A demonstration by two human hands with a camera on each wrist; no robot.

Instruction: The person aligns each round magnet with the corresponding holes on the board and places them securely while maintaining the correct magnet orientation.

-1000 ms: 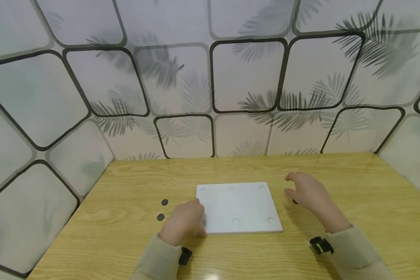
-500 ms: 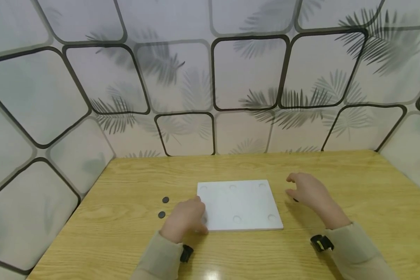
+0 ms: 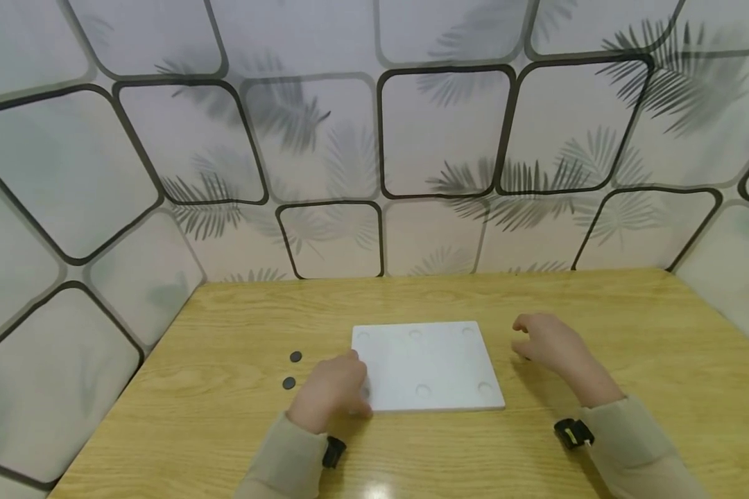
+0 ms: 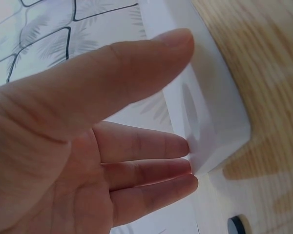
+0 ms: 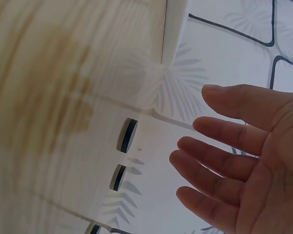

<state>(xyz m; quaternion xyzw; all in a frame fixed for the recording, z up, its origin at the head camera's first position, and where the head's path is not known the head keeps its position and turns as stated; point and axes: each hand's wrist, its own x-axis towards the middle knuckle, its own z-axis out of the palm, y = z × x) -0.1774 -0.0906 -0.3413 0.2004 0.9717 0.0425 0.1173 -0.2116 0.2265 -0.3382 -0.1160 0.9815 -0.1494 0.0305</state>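
Note:
A white rectangular board (image 3: 426, 364) with several shallow round recesses lies flat on the table. At its left side is my left hand (image 3: 329, 389), thumb and fingers extended; in the left wrist view three fingertips (image 4: 181, 168) come right up to the board's edge. My right hand (image 3: 554, 341) hovers to the right of the board, fingers loosely bent and holding nothing. Three small dark discs show in the right wrist view, the largest one (image 5: 127, 135) in front of the fingertips; in the head view this hand hides them.
Two dark discs, a far one (image 3: 296, 356) and a near one (image 3: 289, 382), lie on the wooden table (image 3: 449, 457) left of my left hand. Behind stands a pale wall (image 3: 437, 239) with a leaf pattern.
My right hand has shifted slightly down and right, covering a disc that showed beneath it before. The left hand keeps its place at the board, and the board stays put.

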